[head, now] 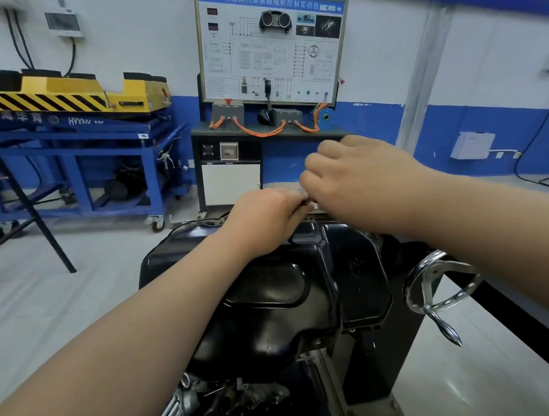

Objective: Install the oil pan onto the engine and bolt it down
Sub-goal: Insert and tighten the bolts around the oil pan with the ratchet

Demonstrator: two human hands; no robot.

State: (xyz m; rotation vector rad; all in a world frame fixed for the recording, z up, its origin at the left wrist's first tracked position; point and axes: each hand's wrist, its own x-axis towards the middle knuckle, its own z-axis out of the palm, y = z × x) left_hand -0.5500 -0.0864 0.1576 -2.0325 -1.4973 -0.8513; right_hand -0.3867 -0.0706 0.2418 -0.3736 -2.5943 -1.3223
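Pan position: the oil pan (pixel 278 287) sits sump-up on the inverted engine (pixel 225 396). I see its flange at the far rim, but the hands cover most of that edge.
Left hand: my left hand (pixel 266 220) reaches across the pan top to the far edge. Its fingers are curled and pinch a small dark piece that I take for a bolt (pixel 306 202).
Right hand: my right hand (pixel 357 183) hangs just above and beside the left, knuckles toward the camera and fingers curled down. I cannot tell whether it holds anything.
Reason for hold: both hands meet over one point of the flange. I judge this is to guide the bolt into its hole and start it by fingers.
Stage: pan placed and bolting under way, in my judgement. No tool is in view.
Risk: a cross-threaded start, or a bolt dropped behind the pan.
Stand: the hand wheel (pixel 440 286) is to the right of the pan, with no hand on it.
Surroundings: a training board (pixel 269 45) and a blue cart (pixel 79 153) stand well apart, by the wall.
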